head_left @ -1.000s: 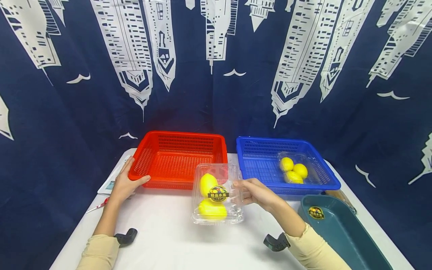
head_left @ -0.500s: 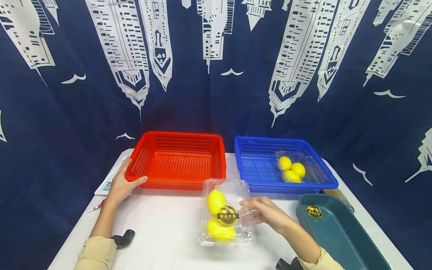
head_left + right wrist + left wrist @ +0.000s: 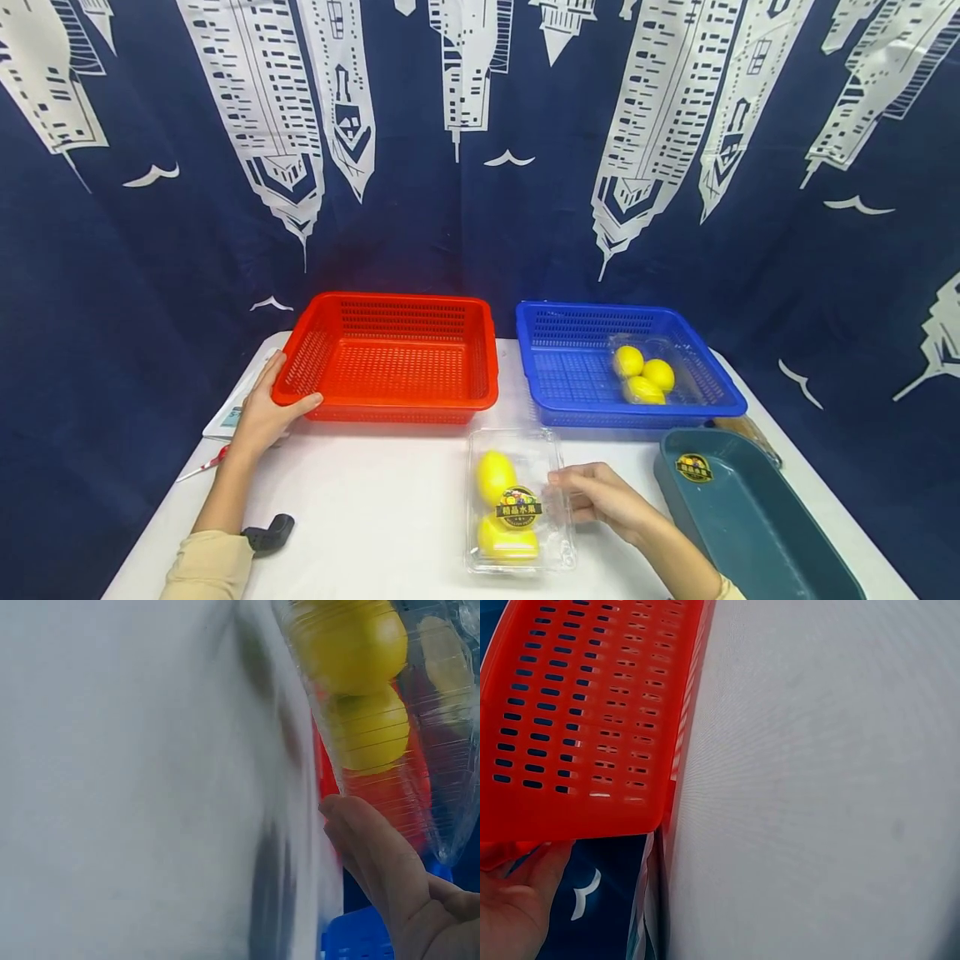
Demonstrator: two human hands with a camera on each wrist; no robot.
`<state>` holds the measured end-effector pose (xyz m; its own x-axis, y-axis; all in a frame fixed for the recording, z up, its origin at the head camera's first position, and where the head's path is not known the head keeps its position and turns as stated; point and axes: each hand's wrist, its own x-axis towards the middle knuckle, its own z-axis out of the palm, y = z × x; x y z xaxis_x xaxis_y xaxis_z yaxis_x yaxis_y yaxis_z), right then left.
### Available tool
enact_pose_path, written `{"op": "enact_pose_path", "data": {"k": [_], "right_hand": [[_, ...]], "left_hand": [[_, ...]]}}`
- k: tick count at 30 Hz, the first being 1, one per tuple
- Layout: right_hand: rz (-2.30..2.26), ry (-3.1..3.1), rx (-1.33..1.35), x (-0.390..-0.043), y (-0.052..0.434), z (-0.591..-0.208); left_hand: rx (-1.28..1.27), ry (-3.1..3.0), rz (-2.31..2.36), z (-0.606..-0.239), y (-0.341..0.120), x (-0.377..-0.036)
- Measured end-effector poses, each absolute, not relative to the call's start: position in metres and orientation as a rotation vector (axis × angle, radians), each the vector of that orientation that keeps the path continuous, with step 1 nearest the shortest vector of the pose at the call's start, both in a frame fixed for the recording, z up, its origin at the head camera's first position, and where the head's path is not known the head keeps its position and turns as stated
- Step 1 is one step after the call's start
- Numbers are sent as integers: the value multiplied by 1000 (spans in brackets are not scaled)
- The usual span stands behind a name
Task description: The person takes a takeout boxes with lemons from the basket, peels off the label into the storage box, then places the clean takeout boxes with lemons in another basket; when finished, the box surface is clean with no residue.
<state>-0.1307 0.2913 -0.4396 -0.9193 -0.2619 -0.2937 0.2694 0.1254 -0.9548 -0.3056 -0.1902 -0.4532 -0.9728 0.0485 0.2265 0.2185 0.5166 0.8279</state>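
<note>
1. While the right hand (image 3: 600,500) curls its fingers and thumb on the right edge of the clear clamshell box (image 3: 519,500), that box lies flat on the white bench (image 3: 375,517), in front of both baskets and inside neither.
2. At the far left, the left hand (image 3: 264,412) has its grip on the near left corner of the red basket (image 3: 386,354), thumb along the front rim, fingers on the side.
3. Judged from how things lie, one pack of lemons already sits in the blue basket (image 3: 626,362), the red one holds nothing, and the labelled box is not yet in any basket.
4. Counted: two baskets, one red and one blue; one teal tray (image 3: 750,517) at the right, touching nothing held.
5. Two lemons (image 3: 497,477) show in the held box under its round sticker; three lemons (image 3: 643,375) show in the blue basket, in clear packaging.
</note>
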Motion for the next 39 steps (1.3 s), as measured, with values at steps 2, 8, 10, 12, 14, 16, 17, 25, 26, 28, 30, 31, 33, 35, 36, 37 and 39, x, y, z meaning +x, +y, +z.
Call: {"op": "enact_pose_path", "data": {"k": [2, 8, 10, 12, 14, 16, 17, 25, 26, 28, 30, 31, 33, 35, 36, 37, 39], "right_hand": [[-1856, 2001, 11, -131, 293, -443], [-1849, 2014, 44, -131, 293, -450], [-1823, 2051, 78, -130, 293, -452], [-1803, 2078, 116, -130, 293, -453], [-1788, 2091, 144, -129, 292, -453], [-1780, 2089, 160, -128, 292, -452], [-1777, 2087, 160, -128, 292, -452], [-1737, 2114, 201, -124, 290, -448], [-1734, 2117, 214, -124, 289, -449], [-1734, 2108, 248, -124, 289, -449], [-1743, 2099, 261, -124, 288, -449], [-1748, 2099, 256, -124, 288, -449], [-1750, 2100, 252, -125, 288, -449], [-1749, 2115, 231, -125, 288, -448], [-1747, 2122, 225, -125, 289, -447], [-1742, 2129, 220, -126, 289, -447], [-1732, 2140, 220, -126, 289, -446]], "left_hand": [[-230, -2580, -1445, -453, -191, -305], [-237, -2571, -1451, -454, -191, -306], [-235, -2568, -1451, -455, -191, -306], [-233, -2564, -1454, -455, -192, -306], [-230, -2562, -1456, -455, -192, -306], [-232, -2563, -1455, -455, -192, -306], [-234, -2563, -1456, -455, -192, -306], [-227, -2584, -1460, -452, -192, -306], [-226, -2589, -1458, -452, -192, -306], [-229, -2588, -1454, -451, -192, -306], [-233, -2585, -1448, -451, -192, -306], [-235, -2584, -1444, -451, -192, -306], [-239, -2580, -1435, -450, -192, -307], [-240, -2584, -1431, -451, -192, -307], [-239, -2588, -1430, -451, -192, -306], [-238, -2591, -1430, -451, -192, -306], [-235, -2594, -1433, -452, -192, -306]]}}
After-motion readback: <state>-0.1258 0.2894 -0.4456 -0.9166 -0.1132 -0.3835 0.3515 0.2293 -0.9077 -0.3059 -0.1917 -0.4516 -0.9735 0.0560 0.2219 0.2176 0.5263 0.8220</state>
